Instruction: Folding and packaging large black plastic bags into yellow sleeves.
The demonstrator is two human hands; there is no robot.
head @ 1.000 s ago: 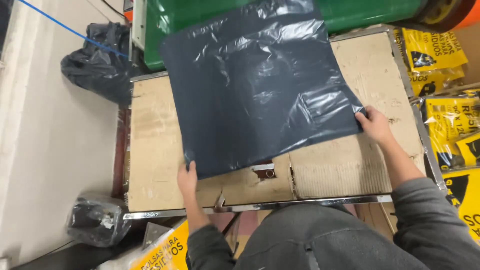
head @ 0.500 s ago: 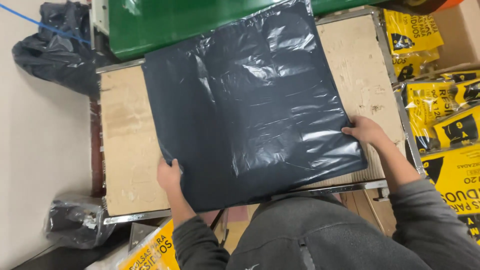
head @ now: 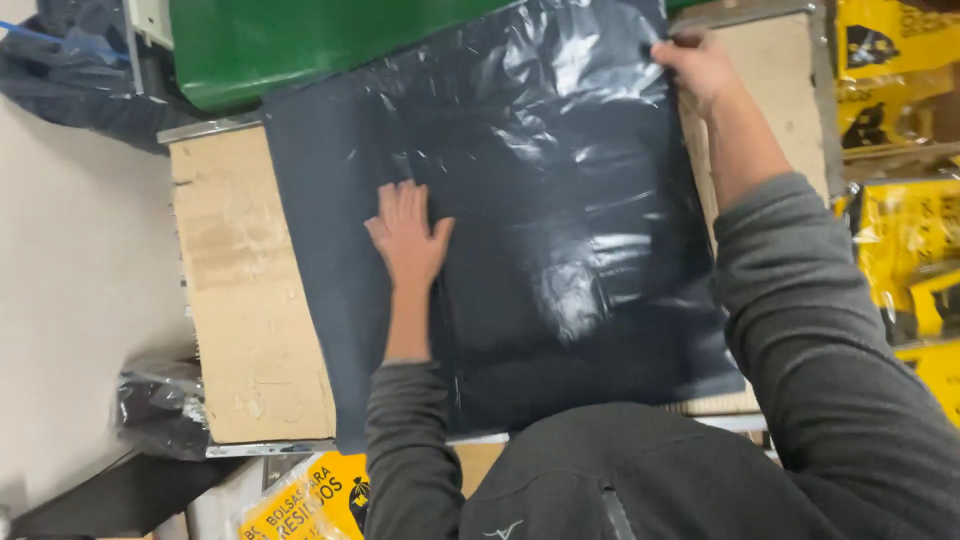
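Note:
A large dark grey plastic bag [head: 560, 220] lies spread flat over a cardboard-covered worktable [head: 240, 300]. My left hand [head: 405, 235] rests palm down on the bag's left-middle part, fingers together and stretched out. My right hand [head: 695, 65] is at the bag's far right corner, fingers pinched on its edge. Both arms wear dark grey sleeves.
A green container [head: 300, 50] stands behind the table. Yellow printed packages [head: 900, 230] are stacked at the right, and another yellow package [head: 300, 495] lies below the table front. Crumpled dark bags lie at the far left [head: 60, 70] and at the lower left [head: 160, 405].
The bag has been pulled nearer and laid flat. My left hand left the near left corner and pressed onto the bag's middle. My right hand moved from the near right edge up to the far corner.

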